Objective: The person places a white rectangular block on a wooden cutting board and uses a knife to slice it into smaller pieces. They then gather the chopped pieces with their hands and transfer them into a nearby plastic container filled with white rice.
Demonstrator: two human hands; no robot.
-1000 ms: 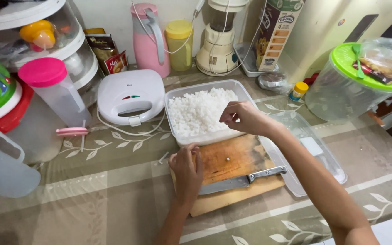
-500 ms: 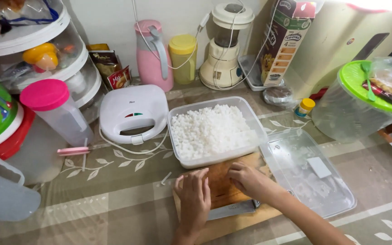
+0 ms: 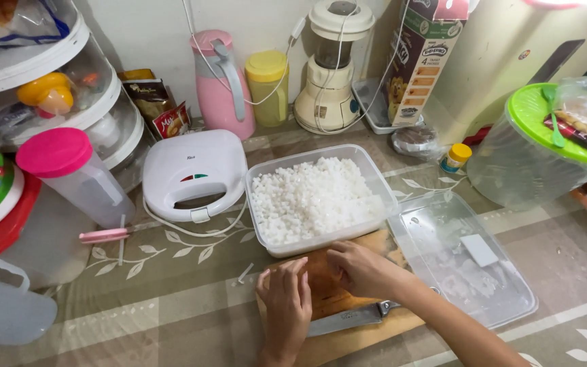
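Head view, looking down on a patterned table cover.

Best done slowly here: keep both palms low on the wooden cutting board [image 3: 365, 334], sweep toward the board's far edge, where the clear tub [image 3: 307, 247] of small white pieces [image 3: 310, 197] touches or just overlaps it, and mind the knife [image 3: 348, 318] lying across the near part of the board, just under the right wrist. Worth keeping the fingertips well ahead of that blade, and the board pressed down so that it cannot slide on the slick cover.

Left hand [image 3: 287, 299]: laid flat, palm down, fingers straight and close together, pointing away from the body. Spread fully, gripping nothing, resting on the board's left part.

Right hand [image 3: 363, 269]: reaching in from the lower right, forearm slanting across the board, knuckles up, fingers bent downward onto the wood just beside the left fingertips. Cannot tell whether anything is pinched beneath them, since the fingertips are hidden.

Close by: a clear lid [image 3: 467, 272] to the right of the board, a white sandwich maker [image 3: 195, 170] left of the tub.
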